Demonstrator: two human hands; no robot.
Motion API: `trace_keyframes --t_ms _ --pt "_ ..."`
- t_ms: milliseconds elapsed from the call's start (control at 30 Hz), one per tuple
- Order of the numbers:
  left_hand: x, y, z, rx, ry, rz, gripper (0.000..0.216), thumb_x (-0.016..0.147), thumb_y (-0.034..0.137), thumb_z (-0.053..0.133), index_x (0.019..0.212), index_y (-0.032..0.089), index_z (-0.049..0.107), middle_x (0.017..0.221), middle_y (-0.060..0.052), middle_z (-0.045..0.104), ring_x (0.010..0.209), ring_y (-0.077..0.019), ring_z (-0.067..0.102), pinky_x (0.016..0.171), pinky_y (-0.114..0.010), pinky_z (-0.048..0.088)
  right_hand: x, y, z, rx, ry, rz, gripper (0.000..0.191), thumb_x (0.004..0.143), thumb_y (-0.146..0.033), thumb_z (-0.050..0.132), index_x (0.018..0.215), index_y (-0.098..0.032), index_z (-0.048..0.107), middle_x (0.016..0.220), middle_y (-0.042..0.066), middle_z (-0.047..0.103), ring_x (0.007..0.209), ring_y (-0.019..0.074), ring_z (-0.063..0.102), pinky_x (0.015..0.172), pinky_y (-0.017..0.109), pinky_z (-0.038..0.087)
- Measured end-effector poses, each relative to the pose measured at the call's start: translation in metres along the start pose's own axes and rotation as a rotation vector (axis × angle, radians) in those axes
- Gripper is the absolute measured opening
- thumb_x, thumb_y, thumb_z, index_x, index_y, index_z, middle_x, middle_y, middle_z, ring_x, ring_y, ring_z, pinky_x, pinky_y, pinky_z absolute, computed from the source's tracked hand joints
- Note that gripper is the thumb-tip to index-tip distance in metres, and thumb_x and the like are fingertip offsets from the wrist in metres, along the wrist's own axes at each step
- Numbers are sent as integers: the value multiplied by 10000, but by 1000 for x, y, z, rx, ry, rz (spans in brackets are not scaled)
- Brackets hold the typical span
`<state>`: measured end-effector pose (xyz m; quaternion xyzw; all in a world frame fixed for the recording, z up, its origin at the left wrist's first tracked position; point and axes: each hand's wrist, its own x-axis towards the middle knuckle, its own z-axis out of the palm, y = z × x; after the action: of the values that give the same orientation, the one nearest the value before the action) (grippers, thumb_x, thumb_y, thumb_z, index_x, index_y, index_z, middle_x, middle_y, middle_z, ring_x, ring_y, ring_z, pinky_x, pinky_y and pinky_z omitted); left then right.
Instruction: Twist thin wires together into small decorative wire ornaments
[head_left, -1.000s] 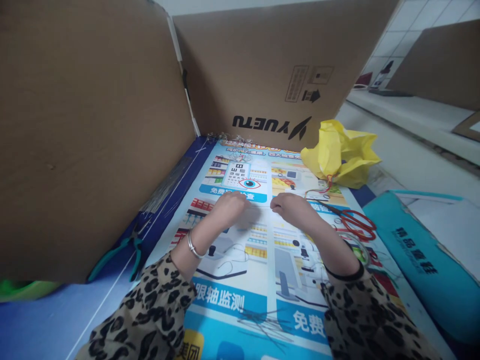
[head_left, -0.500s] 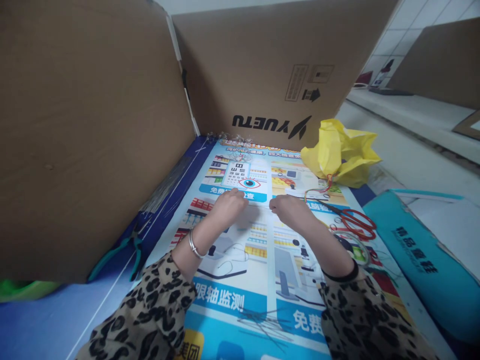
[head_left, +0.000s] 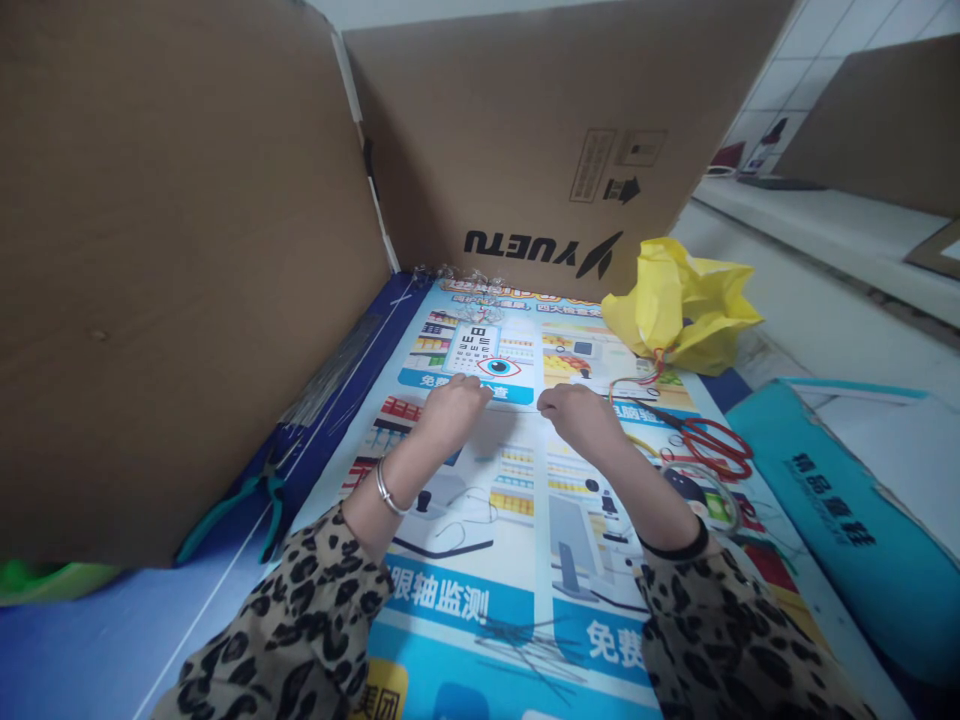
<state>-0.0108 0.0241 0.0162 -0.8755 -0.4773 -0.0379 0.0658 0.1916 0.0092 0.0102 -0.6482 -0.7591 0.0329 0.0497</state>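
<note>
My left hand (head_left: 452, 407) and my right hand (head_left: 576, 413) hover close together over a printed blue poster (head_left: 480, 600) spread on the table. Both hands are curled with the fingertips pinched; what they pinch is too thin to name, perhaps a fine wire between them. A silver bangle (head_left: 383, 489) circles my left wrist, and both arms wear leopard-print sleeves. A bundle of thin dark wires (head_left: 525, 645) lies on the poster near me, and bent wire pieces (head_left: 457, 520) lie under my left forearm.
Cardboard walls stand at the left (head_left: 172, 260) and back (head_left: 547, 130). Green-handled pliers (head_left: 247, 500) lie at the left, red-handled scissors (head_left: 709, 445) at the right. A crumpled yellow bag (head_left: 679, 305) sits at the back right, a teal bag (head_left: 847, 510) further right.
Both hands have edged slightly away from me and a little closer together; nothing else has shifted.
</note>
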Motion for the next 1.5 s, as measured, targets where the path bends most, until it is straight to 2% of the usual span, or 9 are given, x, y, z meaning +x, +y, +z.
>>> trace_keyframes --t_ms 167,300,667,833,1000,1133,1233,1400,1500 --pt "-1 3 1 16 30 -23 184 854 133 423 939 171 582 880 -94 579 913 -239 528 617 -281 444 -2 -2 0 -119 -9 60 194 854 -239 452 891 -263 641 896 55 647 802 203 585 590 272 326" --pt "-2 4 2 25 5 -63 207 849 115 413 971 175 569 893 -97 574 894 -226 545 618 -269 443 -5 -5 0 -196 -37 43 199 848 -185 441 921 -238 618 864 82 635 792 216 598 573 269 333" --pt "-5 10 -1 23 -35 -60 221 849 95 385 980 152 554 863 -107 588 852 -235 586 628 -295 465 -7 -9 -1 -180 -65 93 203 839 -147 433 956 -212 585 858 97 619 773 226 614 562 265 349" --pt "-3 9 1 23 11 -152 254 832 68 375 987 168 550 852 -100 599 804 -250 617 612 -313 466 2 -1 10 203 36 165 137 805 -174 496 883 -208 603 851 68 610 747 179 587 612 269 401" --pt "0 5 1 -84 74 -261 257 849 98 364 997 177 559 867 -97 617 777 -236 626 625 -306 447 7 -3 19 1096 86 351 63 695 -217 581 756 -203 570 710 -9 545 657 136 540 536 271 487" --pt "5 -1 3 -363 201 -307 189 857 169 403 877 188 590 832 -71 640 753 -196 613 655 -288 428 5 -15 20 1559 176 377 221 561 -289 711 688 -197 555 666 -36 502 661 123 505 550 316 534" --pt "9 -2 9 -758 295 -341 128 808 190 469 745 185 579 699 -25 620 694 -157 590 658 -268 432 3 -25 20 1756 237 412 299 492 -299 766 669 -196 548 664 -47 495 670 115 497 583 336 544" --pt "12 11 11 -1575 259 -516 97 704 248 577 689 164 529 617 7 557 638 -134 571 574 -250 471 1 -36 21 1979 341 420 328 468 -209 790 672 -201 533 672 -65 502 663 94 498 659 352 540" --pt "9 22 8 -1869 248 -540 173 651 260 641 698 152 514 649 10 543 661 -131 571 580 -267 493 0 -40 20 2068 367 382 315 495 -187 781 680 -204 527 661 -71 512 646 85 508 699 353 533"
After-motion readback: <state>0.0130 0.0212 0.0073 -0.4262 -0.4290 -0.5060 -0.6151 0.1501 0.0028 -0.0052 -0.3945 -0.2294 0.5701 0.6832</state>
